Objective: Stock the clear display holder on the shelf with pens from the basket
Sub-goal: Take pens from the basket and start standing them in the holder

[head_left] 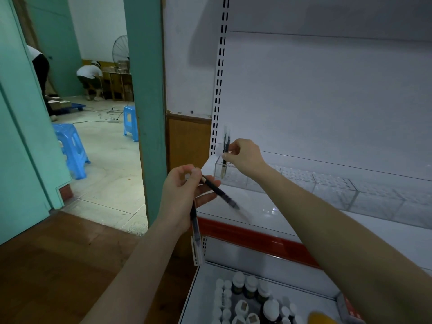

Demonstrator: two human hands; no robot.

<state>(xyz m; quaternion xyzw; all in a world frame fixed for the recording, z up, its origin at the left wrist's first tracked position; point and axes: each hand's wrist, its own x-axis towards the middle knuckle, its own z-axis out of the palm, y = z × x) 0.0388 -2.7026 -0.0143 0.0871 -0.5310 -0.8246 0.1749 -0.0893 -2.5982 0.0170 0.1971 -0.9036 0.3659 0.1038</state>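
A long clear display holder (332,187) with several compartments runs along the white shelf (257,213). My right hand (243,156) pinches a black pen (226,146) held upright, its lower end inside the leftmost compartment. My left hand (181,195), in front of the shelf's left corner, holds two black pens: one (221,191) angles right over the shelf, the other (195,225) hangs downward. The basket is out of view.
A lower shelf (292,284) holds several small bottles (251,298). A red price strip (257,239) edges the upper shelf. A brown wooden surface (58,265) lies at left. Through the doorway stand blue stools (72,148), with people further back.
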